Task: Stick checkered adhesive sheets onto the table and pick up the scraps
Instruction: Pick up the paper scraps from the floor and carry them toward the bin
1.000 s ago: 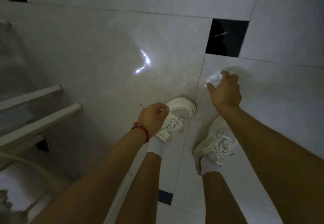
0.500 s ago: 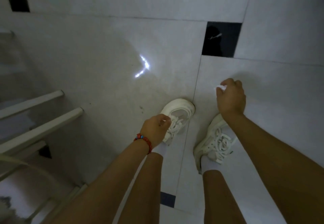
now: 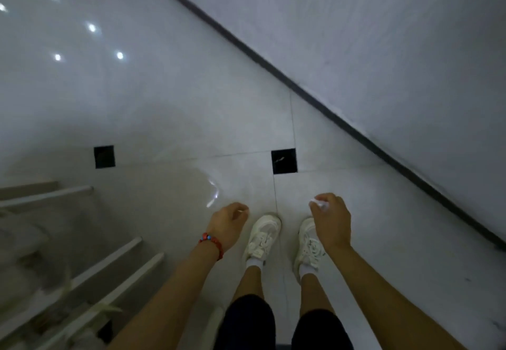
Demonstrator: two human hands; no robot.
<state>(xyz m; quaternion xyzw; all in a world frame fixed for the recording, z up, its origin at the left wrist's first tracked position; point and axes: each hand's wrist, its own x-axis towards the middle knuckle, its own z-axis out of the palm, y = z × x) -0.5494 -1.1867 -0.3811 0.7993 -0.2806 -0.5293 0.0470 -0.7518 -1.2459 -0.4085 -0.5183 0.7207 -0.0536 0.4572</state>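
White crumpled scrap sits pinched in my right hand, fingers curled round it so nothing drops, above the pale floor tiles. My left hand hangs loosely curled, holding nothing, I judge ready for another scrap.

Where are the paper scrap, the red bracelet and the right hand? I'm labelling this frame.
paper scrap point(image 3: 319, 203), head view, white bit showing at the fingers.
red bracelet point(image 3: 211, 242), head view, beads on the left wrist.
right hand point(image 3: 332, 222), head view, back of the hand.

A dim home interior: glossy tiled floor, dark baseboard.
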